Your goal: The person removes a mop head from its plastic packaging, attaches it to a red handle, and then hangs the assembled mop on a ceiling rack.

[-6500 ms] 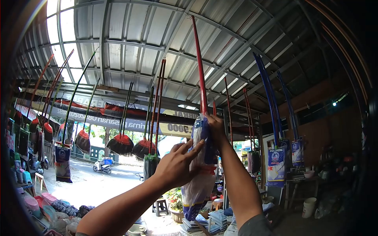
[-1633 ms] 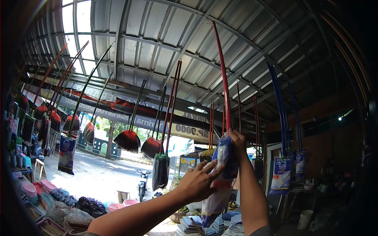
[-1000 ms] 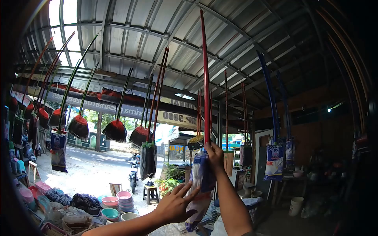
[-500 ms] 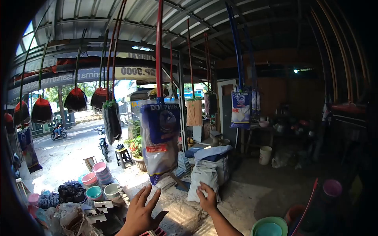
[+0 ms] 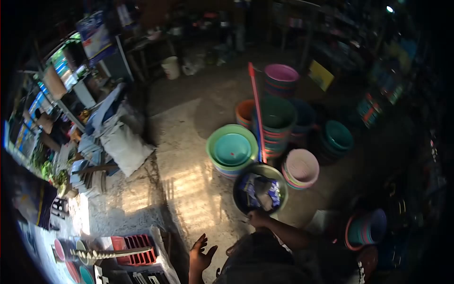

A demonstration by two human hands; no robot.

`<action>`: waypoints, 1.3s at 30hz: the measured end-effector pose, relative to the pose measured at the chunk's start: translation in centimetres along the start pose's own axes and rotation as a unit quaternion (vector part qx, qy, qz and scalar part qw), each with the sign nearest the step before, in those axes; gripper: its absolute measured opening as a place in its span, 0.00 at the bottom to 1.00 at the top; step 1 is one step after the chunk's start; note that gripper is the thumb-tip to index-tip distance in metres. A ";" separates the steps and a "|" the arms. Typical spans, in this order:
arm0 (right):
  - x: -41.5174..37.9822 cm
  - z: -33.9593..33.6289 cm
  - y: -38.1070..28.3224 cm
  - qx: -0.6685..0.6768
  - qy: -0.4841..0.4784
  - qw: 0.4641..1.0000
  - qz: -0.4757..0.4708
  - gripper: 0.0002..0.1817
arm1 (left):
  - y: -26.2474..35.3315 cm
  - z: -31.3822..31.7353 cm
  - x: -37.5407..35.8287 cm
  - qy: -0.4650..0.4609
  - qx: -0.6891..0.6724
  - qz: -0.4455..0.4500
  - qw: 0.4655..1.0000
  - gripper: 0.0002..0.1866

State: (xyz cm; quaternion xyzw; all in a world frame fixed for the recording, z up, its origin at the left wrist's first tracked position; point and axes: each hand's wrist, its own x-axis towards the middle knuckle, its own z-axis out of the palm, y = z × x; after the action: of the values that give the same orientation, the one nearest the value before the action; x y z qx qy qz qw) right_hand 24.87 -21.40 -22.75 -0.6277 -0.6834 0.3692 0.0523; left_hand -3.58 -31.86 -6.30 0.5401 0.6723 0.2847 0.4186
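Note:
My right hand [image 5: 258, 218] is at the near rim of a dark round bucket [image 5: 238, 201], its fingers curled on the edge. Blue-and-white printed plastic packages [image 5: 273, 191] lie inside that bucket. A long red pole [image 5: 257, 111] slants up from its far side. To the left, over the concrete floor, my left hand [image 5: 201, 254] is held up with thumb and fingers apart, touching nothing. Dark clothing [image 5: 257, 260] fills the bottom middle. The hand on the rim is dim, so finger detail is hard to see.
Stacked green basins [image 5: 211, 144], pink basins [image 5: 302, 166] and taller bucket stacks [image 5: 278, 113] stand beyond the dark bucket. A whitish sack [image 5: 125, 146] leans at left. A red slatted rack [image 5: 137, 249] is low at left, and more tubs [image 5: 368, 229] stand at right.
The view has swung right and downward, from the hanging brooms and mops to the floor basins. My right hand has moved from free air to the dark bucket's rim. My left hand remains open.

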 end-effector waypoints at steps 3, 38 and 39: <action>0.5 -1.5 -2.1 -0.069 -0.127 0.989 0.017 0.22 | -1.0 1.8 -0.5 -0.066 -0.028 -0.037 0.997 0.38; 0.0 -20.3 23.6 -0.034 -0.168 0.977 0.128 0.24 | -15.8 37.2 20.9 -0.066 -0.234 -0.322 0.915 0.33; 1.1 -20.4 24.1 -0.019 -0.166 0.976 0.143 0.24 | -10.1 36.4 22.8 -0.035 -0.427 -0.334 0.840 0.33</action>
State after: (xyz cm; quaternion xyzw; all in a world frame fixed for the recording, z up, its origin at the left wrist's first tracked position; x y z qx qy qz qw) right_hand 55.29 -12.89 -22.20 -0.6498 -0.5925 0.4589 -0.1268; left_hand 21.68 -14.94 -38.27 0.0602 0.6090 0.3674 0.7004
